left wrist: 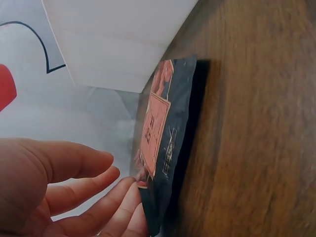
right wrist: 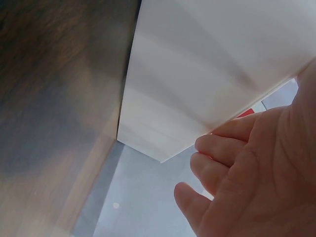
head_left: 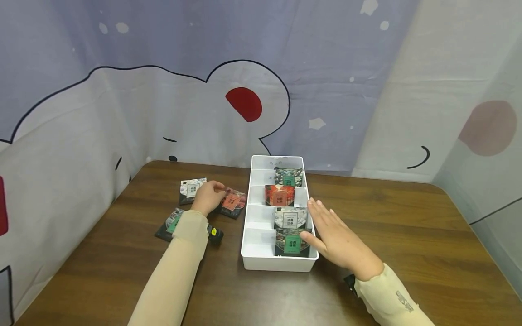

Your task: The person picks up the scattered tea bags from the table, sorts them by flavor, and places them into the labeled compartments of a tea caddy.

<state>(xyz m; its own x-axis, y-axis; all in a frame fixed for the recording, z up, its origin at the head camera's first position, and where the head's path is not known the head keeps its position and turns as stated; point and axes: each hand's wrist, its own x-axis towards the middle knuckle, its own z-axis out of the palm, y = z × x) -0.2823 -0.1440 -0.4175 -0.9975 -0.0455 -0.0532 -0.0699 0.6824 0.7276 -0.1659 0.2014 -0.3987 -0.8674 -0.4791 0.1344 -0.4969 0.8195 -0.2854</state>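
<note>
A red-labelled tea sachet (head_left: pixel 233 202) lies on the table left of a white tray (head_left: pixel 258 263). My left hand (head_left: pixel 209 197) reaches over its left edge. In the left wrist view, the fingertips (left wrist: pixel 129 185) are right at the end of that sachet, while the thumb stays off it. Along the tray's right rim rests my right hand (head_left: pixel 340 237), fingers straight, thumb over the front right corner. Inside the tray stand a dark green sachet (head_left: pixel 288 178), a red one (head_left: pixel 279 195), a white one (head_left: pixel 290 218) and a green-labelled one (head_left: pixel 292 243), all toward the right.
Left of the left hand lie a white tea sachet (head_left: pixel 190 189) and a green-labelled sachet (head_left: pixel 169 226), the latter partly behind the sleeve. The tray is split into several compartments. A patterned curtain (head_left: pixel 195 113) hangs behind the wooden table (head_left: pixel 387 213).
</note>
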